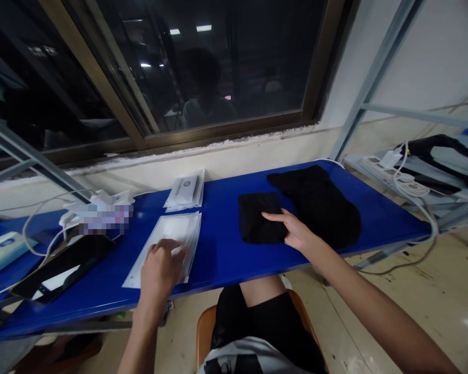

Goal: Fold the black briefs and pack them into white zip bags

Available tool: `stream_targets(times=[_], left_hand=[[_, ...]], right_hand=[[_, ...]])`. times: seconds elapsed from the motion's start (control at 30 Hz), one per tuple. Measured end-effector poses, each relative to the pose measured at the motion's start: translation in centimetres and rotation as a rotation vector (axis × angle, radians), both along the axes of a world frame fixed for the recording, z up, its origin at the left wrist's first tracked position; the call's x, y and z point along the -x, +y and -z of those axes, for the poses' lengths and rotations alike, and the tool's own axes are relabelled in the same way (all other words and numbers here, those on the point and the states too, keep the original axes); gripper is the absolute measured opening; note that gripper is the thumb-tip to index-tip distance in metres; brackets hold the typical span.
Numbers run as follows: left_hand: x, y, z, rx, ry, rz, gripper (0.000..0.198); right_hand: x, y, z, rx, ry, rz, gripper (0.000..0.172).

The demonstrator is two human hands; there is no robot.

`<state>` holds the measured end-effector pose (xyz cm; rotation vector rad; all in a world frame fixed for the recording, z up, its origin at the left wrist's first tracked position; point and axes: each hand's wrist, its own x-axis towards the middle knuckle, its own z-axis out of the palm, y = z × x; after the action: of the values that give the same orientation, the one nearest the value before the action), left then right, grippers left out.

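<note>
A flat stack of clear, white-backed zip bags (161, 228) lies on the blue table. My left hand (161, 265) rests over it, fingers curled, with thumb and forefinger close together at the top plastic bag. To the right, my right hand (294, 228) grips a black cloth folded into a square (259, 221). Its thumb lies on top, and the other fingers are hidden beneath the cloth's right edge. Just beyond that hand is a larger heap of black cloth (323, 202). Behind the bags sits a small pile of filled, printed packets (185, 189).
On the left are a dark tablet-like device (68, 267), power strips with white cables (97, 202) and a pale blue packet (5, 254). Metal posts (370, 78) frame the table (218, 259). A shelf at right holds another power strip (393, 174). A window stands behind.
</note>
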<state>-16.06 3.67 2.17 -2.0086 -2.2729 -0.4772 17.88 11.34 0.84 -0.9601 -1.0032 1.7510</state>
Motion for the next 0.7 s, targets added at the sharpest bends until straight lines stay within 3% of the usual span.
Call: stream_targets(times=[0.13, 0.23, 0.33, 0.4, 0.5, 0.57, 0.7], left_hand=[[-1.7, -0.6, -1.7, 0.11, 0.133, -0.182, 0.038], [-3.3, -1.5, -3.7, 0.064, 0.163, -0.274, 0.035], [-5.1, -2.3, -4.4, -0.141, 0.174, -0.201, 0.027], [-6.6, -2.5, -4.0, -0.252, 0.176, -0.105, 0.024], [-8.9, -2.3, -3.0, -0.278, 0.143, -0.036, 0.034], [-10.1, -2.1, -2.5, -0.275, 0.124, -0.01, 0.045], [-11.9, -2.1, -1.8, -0.318, 0.141, 0.056, 0.051]], right_hand=[[0.4, -0.5, 0.4, 0.044, 0.065, 0.073, 0.029], [0.9, -1.1, -0.2, 0.105, 0.065, 0.109, 0.037], [1.9, -2.2, -1.7, 0.133, 0.134, 0.117, 0.046], [3.0, -3.2, -2.9, 0.092, 0.187, 0.085, 0.048], [4.6, -4.4, -4.0, -0.048, 0.171, -0.001, 0.049], [5.3, -4.6, -4.2, -0.221, 0.01, 0.014, 0.046], [5.6, -4.0, -3.5, -0.592, -0.631, 0.23, 0.018]])
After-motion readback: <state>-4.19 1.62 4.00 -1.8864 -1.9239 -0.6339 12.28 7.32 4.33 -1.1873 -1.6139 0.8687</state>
